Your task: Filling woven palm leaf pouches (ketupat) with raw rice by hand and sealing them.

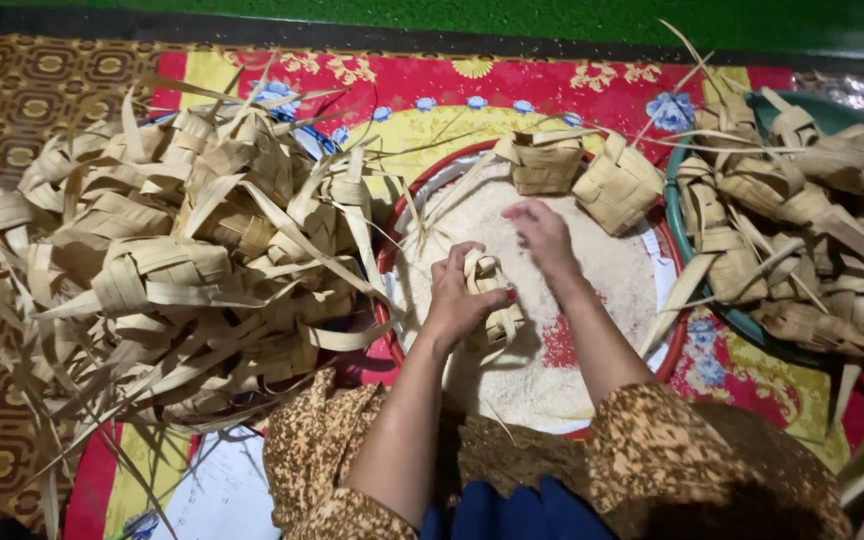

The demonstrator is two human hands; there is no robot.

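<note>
Left hand (457,300) gripping woven pouch (492,300), rice basin (552,380), pouch heap (182,260)

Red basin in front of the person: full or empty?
Partly full: white rice covers most of the red basin, with red bottom showing in one bare patch.

Hands: two, the left hand (459,300) and the right hand (542,232). Basins: two, one red basin (388,250) and one green basin (674,200). Woven leaf pouches: too many to count.
</note>
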